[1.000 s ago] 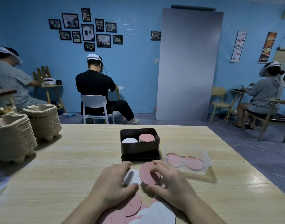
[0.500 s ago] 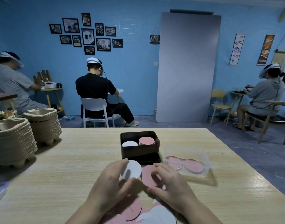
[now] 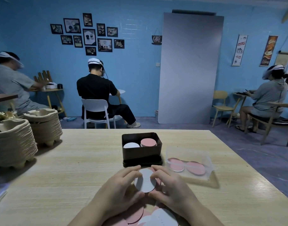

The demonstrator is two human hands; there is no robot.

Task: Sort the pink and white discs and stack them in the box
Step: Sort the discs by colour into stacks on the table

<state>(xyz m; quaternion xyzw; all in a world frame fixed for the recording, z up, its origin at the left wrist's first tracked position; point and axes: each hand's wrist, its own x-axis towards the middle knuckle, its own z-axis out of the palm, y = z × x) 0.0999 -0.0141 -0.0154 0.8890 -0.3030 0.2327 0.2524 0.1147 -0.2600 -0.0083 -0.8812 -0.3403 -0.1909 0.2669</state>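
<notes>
Both hands, left (image 3: 118, 190) and right (image 3: 171, 185), pinch one white disc (image 3: 145, 181); a hidden pink disc (image 3: 158, 181) behind may ride into the box (image 3: 141, 154), mixing stacks.

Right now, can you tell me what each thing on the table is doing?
White disc: held up between both hands.
Left hand: fingers gripping the disc's left edge.
Right hand: fingers gripping its right edge.
Dark box: open, one white stack and one pink stack inside.
Clear tub: open, two pink discs lying flat.
Loose discs: mixed pile, unsorted.
Pulp trays: stacked, untouched.
</notes>
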